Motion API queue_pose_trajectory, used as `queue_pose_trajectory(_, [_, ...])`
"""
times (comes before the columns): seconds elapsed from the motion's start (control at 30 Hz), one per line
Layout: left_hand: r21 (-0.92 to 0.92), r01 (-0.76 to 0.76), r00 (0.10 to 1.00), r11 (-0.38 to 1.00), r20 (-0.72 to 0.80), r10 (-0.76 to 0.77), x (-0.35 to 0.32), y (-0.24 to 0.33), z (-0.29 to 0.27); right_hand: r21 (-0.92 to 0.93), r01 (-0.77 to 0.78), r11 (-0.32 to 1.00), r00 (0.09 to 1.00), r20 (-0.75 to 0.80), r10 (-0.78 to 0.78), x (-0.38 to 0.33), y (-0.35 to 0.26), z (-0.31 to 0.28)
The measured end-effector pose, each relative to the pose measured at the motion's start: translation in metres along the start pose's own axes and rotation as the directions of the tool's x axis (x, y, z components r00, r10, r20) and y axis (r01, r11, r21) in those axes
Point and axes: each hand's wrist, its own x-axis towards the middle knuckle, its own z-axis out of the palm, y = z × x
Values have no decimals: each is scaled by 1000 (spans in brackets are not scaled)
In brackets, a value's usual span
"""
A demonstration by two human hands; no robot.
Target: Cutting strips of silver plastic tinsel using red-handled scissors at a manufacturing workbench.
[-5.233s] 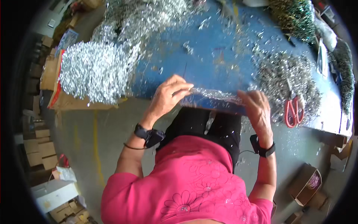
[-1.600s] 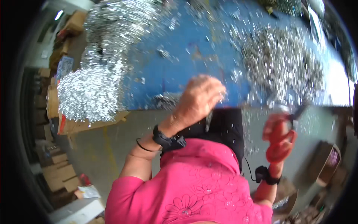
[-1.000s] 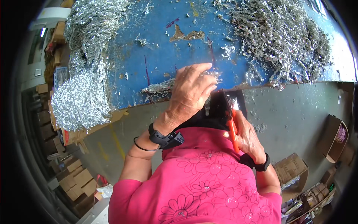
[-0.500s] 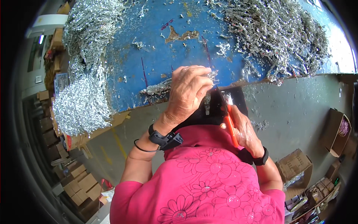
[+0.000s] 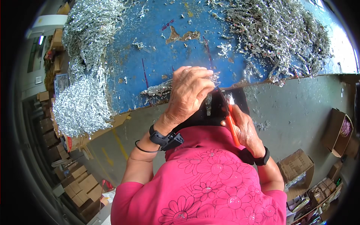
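My left hand is closed around a bundle of silver tinsel strands at the near edge of the blue table. The bundle's tail lies left of the hand, and frayed ends poke out past the fingertips on the right. In my right hand is a cutting tool with orange handles, perhaps scissors; the fingers wrap round the handles. Its dark blades point up and left, their tips close to the left fingertips and the strand ends. Whether the blades touch the strands I cannot tell.
Long silver tinsel hangs over the table's left side. A heap of short tinsel pieces covers the far right. Scraps and purple marks dot the blue table. Cardboard boxes stand on the floor at right; more are stacked at left.
Both hands stay almost where they were. The right thumb and the orange handles have shifted very slightly, the handles appearing closer together.
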Motion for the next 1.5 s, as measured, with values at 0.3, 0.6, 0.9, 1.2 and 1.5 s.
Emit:
queue_pose_trajectory(0.3, [7,-5,1000,1000,-11,5,-2,-3,1,-17,-79,997,996,34,79,2,-3,-2])
queue_pose_trajectory(0.6, [41,-35,999,999,-38,37,0,-2,6,249,-63,966,998,-6,67,-14,-6,-13])
queue_pose_trajectory(0.9, [-1,-13,1000,1000,7,13,-8,0,-8,-680,33,732,730,-484,-483,10,-51,-147])
queue_pose_trajectory(1.2, [160,322,917,933,-298,-266,-61,-19,-85,-706,109,699,790,-365,-492,34,-78,-164])
queue_pose_trajectory(1.5, [86,369,891,925,-316,-326,-116,-52,-72,-808,478,343,741,161,-652,77,-58,11])
